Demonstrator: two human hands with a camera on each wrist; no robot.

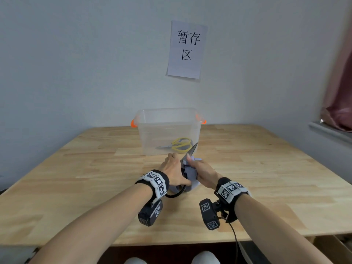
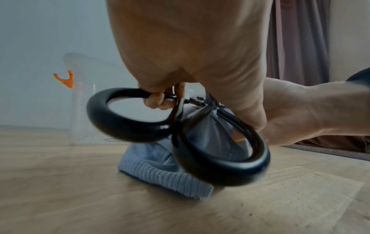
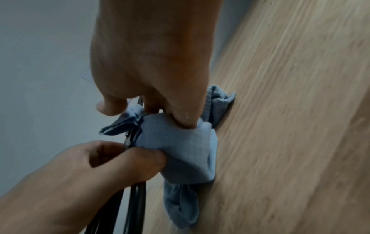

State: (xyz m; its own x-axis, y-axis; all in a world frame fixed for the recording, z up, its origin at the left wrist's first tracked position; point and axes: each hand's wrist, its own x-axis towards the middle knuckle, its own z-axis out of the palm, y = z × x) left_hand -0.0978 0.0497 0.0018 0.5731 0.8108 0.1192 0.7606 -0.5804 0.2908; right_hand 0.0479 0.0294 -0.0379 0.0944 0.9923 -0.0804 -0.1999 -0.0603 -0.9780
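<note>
Scissors (image 2: 174,126) show black loop handles, blades half-wrapped in pale-blue cloth (image 2: 160,171).

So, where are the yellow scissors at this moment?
In the head view the yellow scissors lie inside the clear box at the table's far middle, just beyond the tip of the black scissors in the left hand.
</note>
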